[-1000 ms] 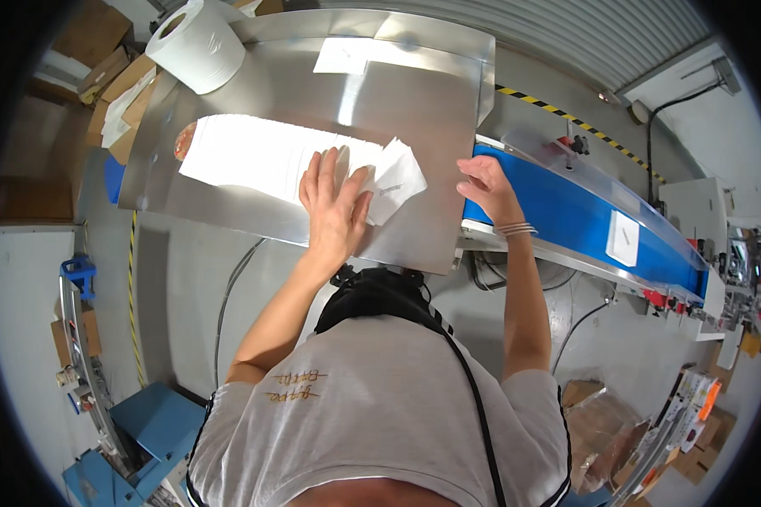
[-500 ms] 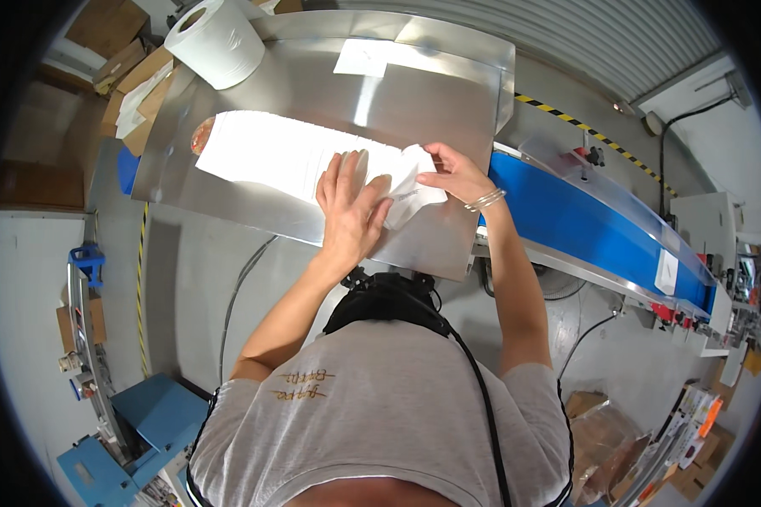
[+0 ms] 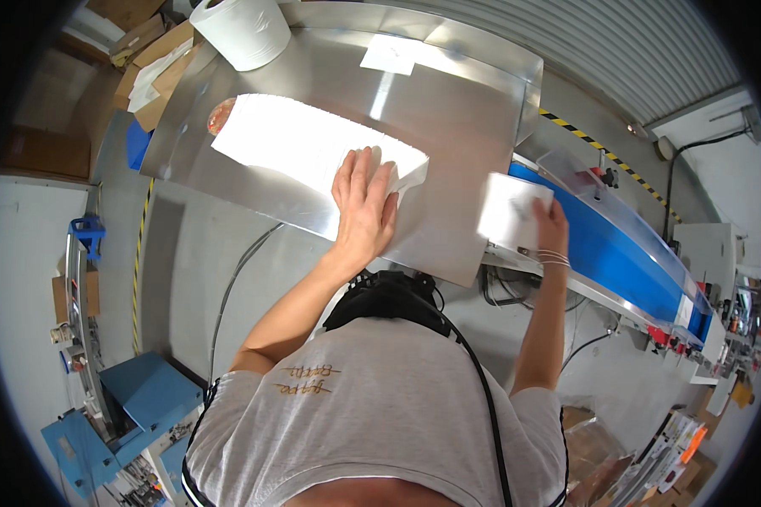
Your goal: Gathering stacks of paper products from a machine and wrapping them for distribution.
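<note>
I am standing on a pale grey concrete floor with yellow-black hazard tape; a corrugated metal wall is running behind, cardboard boxes piling left, blue machinery sitting beside me.

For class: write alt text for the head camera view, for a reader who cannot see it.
A person's left hand presses flat on a stack of white sheets on a steel table, while the right hand holds one white sheet over a blue conveyor belt.

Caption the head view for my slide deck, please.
Left hand flat on white sheets; right hand holds one sheet over blue conveyor.
</note>
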`<state>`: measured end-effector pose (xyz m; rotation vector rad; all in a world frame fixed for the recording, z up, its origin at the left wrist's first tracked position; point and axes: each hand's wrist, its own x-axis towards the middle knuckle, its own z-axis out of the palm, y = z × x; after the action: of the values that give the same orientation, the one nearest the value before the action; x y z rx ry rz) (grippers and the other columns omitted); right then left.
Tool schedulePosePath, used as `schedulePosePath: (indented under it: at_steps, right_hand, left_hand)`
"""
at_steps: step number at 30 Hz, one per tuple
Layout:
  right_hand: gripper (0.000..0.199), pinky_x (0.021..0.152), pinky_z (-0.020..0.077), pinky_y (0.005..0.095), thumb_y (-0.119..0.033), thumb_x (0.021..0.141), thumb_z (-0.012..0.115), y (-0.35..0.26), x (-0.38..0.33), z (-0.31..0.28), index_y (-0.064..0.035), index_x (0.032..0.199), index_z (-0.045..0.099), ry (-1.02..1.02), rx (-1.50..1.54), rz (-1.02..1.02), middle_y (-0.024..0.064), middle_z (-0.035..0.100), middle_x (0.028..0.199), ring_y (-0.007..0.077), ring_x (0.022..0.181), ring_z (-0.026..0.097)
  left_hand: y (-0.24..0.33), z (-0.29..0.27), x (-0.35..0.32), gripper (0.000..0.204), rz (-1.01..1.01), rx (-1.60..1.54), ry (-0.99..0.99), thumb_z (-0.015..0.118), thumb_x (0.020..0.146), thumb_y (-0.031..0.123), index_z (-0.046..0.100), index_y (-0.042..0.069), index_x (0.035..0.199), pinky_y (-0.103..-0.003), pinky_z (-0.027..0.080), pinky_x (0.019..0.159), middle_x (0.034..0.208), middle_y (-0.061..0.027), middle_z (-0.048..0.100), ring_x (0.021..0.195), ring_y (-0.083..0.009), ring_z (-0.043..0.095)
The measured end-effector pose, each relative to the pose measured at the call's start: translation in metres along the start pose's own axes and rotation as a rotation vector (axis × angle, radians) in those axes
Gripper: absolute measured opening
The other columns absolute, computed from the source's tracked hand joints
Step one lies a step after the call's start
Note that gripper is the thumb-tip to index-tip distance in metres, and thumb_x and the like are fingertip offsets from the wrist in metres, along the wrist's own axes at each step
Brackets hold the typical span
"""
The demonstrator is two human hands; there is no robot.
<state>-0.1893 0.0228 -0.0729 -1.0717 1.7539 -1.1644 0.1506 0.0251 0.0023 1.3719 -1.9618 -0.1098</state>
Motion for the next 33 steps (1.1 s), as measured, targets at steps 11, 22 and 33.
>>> schedulePosePath:
  at_steps: [11, 22, 33]
  right_hand:
    - [0.032, 0.075, 0.0463, 0.0284, -0.021, 0.085, 0.064, -0.052, -0.011, -0.048, -0.0002, 0.108, 0.059, 0.064, -0.167, -0.019, 0.0085, 0.064, 0.093, 0.0148, 0.083, 0.058]
    - [0.027, 0.075, 0.0452, 0.0222, -0.012, 0.087, 0.063, -0.088, -0.043, 0.015, -0.0026, 0.111, 0.056, -0.659, 0.346, -0.045, -0.001, 0.062, 0.095, 0.0062, 0.084, 0.055]
    - [0.043, 0.077, 0.048, 0.0405, -0.037, 0.08, 0.062, 0.027, 0.03, -0.083, -0.0039, 0.108, 0.061, 0.346, -0.699, -0.139, 0.0224, 0.064, 0.096, 0.0393, 0.09, 0.06]
  left_hand:
    - [-0.004, 0.003, -0.002, 0.039, 0.069, -0.013, 0.009, 0.063, 0.072, -0.006, 0.061, 0.003, 0.11, -0.054, 0.026, 0.1, 0.134, -0.0218, 0.039, 0.126, -0.0434, 0.032]
    - [-0.001, 0.002, -0.001, 0.037, 0.05, -0.016, 0.014, 0.062, 0.072, -0.006, 0.062, 0.006, 0.106, -0.054, 0.027, 0.1, 0.133, -0.0206, 0.041, 0.125, -0.0431, 0.034]
    - [-0.003, -0.003, 0.002, 0.032, 0.059, -0.002, -0.001, 0.061, 0.075, -0.003, 0.064, 0.005, 0.106, -0.05, 0.026, 0.102, 0.133, -0.0177, 0.043, 0.126, -0.0403, 0.034]
